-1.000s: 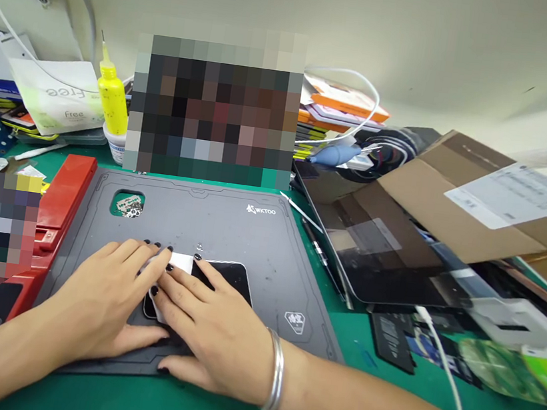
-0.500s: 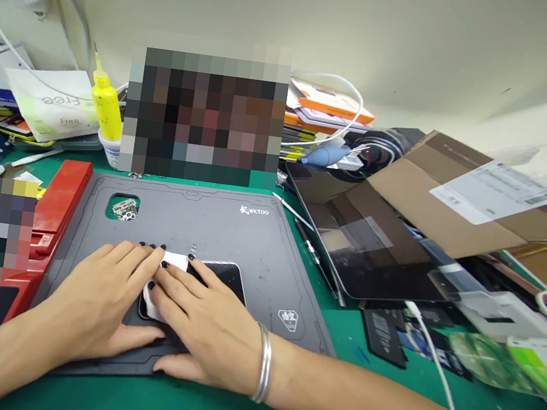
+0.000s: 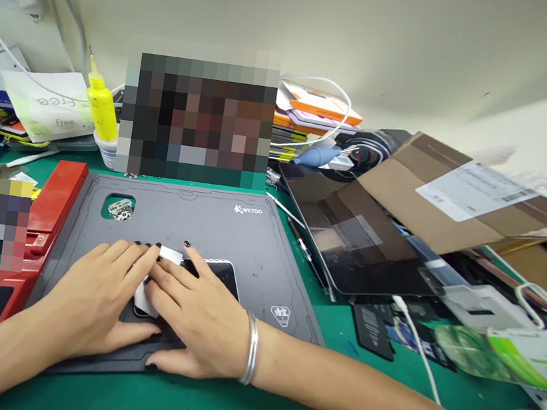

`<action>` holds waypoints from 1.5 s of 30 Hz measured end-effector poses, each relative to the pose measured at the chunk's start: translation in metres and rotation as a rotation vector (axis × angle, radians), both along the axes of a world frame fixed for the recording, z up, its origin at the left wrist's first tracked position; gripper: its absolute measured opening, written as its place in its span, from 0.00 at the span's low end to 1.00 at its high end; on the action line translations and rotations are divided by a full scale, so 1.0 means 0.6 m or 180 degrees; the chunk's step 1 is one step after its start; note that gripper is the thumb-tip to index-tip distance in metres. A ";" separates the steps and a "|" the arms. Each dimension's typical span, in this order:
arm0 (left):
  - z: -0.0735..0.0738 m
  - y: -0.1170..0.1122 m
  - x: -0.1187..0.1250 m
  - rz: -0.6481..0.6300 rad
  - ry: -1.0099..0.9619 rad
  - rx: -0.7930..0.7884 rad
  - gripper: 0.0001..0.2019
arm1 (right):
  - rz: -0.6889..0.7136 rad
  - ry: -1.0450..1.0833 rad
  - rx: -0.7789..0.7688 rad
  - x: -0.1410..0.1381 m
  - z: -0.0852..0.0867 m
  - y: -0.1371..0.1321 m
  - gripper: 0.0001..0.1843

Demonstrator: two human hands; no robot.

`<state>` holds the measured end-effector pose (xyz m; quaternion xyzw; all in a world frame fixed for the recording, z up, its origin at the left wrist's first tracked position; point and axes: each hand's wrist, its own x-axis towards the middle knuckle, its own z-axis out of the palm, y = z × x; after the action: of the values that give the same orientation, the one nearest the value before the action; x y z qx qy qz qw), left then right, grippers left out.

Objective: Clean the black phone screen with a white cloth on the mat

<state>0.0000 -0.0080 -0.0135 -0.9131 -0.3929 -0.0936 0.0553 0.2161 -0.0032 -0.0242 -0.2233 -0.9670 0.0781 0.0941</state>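
Note:
A dark-screened phone (image 3: 226, 281) lies on a grey work mat (image 3: 248, 242), partly covered by both hands. My left hand (image 3: 96, 289) bridges its left end, fingers together at the far side and thumb at the near side. Across the middle of the screen rests my right hand (image 3: 208, 321), wearing a silver bangle. Its fingers press on a thin white wipe (image 3: 171, 255), while the index finger stands apart, pointing past the phone's far edge. The thumb touches the mat's near part. Fingers hide much of the wipe, and the left fingertips are mostly covered.
Small metal parts (image 3: 120, 208) sit in the mat's cutout. A red device (image 3: 56, 203) borders the mat on the left; a pen (image 3: 307, 253) and large dark screen panel (image 3: 349, 242) lie right. Behind are a yellow needle bottle (image 3: 101, 112) and cardboard box (image 3: 407, 182).
The view has shifted slightly, moving the scene to the left. My right index finger is raised a little and reaches farther over the phone's far edge. Both hands stay on the phone.

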 end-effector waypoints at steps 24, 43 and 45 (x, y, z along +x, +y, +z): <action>0.003 0.000 0.001 -0.0092 0.0085 0.0213 0.36 | 0.0077 0.0013 0.0049 -0.002 -0.006 -0.002 0.40; 0.000 0.002 -0.002 -0.0168 0.0105 0.0311 0.33 | 0.0317 -0.0005 0.0550 -0.002 -0.008 -0.010 0.31; -0.001 0.002 -0.002 -0.0160 0.0118 0.0323 0.32 | 0.0315 0.0036 0.0564 -0.002 -0.008 -0.012 0.30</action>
<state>-0.0011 -0.0071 -0.0142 -0.9204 -0.3634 -0.0978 0.1064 0.2152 -0.0103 -0.0290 -0.1657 -0.9795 -0.0019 0.1149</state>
